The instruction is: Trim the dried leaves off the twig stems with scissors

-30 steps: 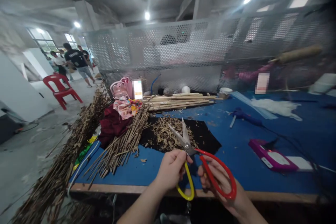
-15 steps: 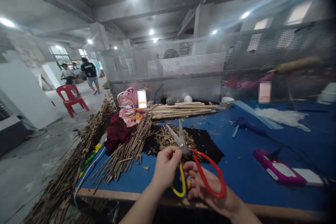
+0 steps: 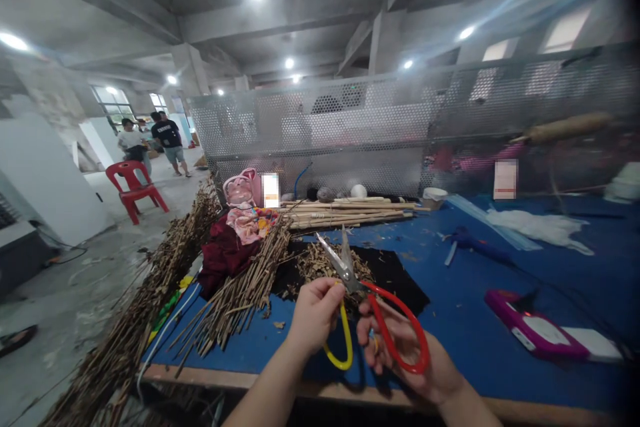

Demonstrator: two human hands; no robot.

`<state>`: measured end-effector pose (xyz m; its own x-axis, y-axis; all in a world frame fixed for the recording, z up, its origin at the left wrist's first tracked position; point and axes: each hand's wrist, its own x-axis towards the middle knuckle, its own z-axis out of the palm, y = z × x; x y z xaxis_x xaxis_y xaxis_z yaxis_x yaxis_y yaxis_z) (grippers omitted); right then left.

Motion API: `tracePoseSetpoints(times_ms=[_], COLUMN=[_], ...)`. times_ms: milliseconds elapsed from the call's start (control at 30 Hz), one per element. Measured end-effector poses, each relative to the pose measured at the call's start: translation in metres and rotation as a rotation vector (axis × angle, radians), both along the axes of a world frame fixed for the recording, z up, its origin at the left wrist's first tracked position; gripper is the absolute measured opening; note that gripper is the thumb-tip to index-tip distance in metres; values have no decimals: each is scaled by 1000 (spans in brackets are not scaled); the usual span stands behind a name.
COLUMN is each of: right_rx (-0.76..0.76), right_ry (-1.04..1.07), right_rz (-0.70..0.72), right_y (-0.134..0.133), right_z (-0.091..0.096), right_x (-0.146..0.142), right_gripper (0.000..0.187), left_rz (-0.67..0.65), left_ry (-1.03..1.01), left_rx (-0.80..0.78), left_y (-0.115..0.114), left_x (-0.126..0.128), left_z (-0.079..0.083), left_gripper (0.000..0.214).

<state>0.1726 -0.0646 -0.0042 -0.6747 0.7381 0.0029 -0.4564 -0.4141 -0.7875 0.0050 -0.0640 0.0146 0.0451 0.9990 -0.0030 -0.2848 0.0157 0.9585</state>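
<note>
A pair of scissors (image 3: 350,280) with one yellow and one red handle loop is held up over the front of the blue table (image 3: 450,320), blades apart and pointing away. My left hand (image 3: 315,313) is closed on the yellow loop. My right hand (image 3: 405,353) grips the red loop, fingers through it. Behind the blades a heap of dry chopped twigs (image 3: 325,263) lies on a black cloth (image 3: 395,277).
A bundle of dry sticks (image 3: 235,293) spills over the table's left edge. Bamboo poles (image 3: 345,210), a pink bag (image 3: 240,193), a blue glue gun (image 3: 470,240) and a pink phone (image 3: 530,330) lie on the table. A perforated metal screen (image 3: 400,127) stands behind. People stand near a red chair (image 3: 133,187).
The scissors' handles have come closer together and the blades have narrowed. Both hands shifted slightly left with them. The view has tilted up since the first frame.
</note>
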Motion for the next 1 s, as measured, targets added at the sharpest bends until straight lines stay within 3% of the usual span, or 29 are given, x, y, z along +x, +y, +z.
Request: tracePoseSetpoints(times_ms=[100,233,333,467,567,667,767,900,1000], right_rx=[45,115,185,277,291,261,231,192,220], right_ry=[27,-31,-87,-92,-81,-46,-67,-93,-115], right_rz=[114,138,137,6,-62,-183,-266,-352,-419], right_y=[-4,-4,-2,1,14,40,72,107,117], right_z=[-2,-12,-16,-8,4,15,25,34,37], right_x=[1,-6,-15,-22,-14,-2,5,8,10], right_gripper=[34,51,62,58,62,68,60,43,37], left_rz=[11,32,132,313,418,430,284,212,191], left_ry=[64,118,199,539,859,1225,1609,1695,1707], left_rx=[16,49,122,300,441,371,137,43,38], left_y=[2,-1,-5,-3,14,42,69,90,94], left_x=[-2,2,11,8,-19,-56,-81,-88,-87], left_z=[-1,-5,-8,-4,5,12,10,1,-2], left_gripper=[40,40,37,28,23,25,31,24,22])
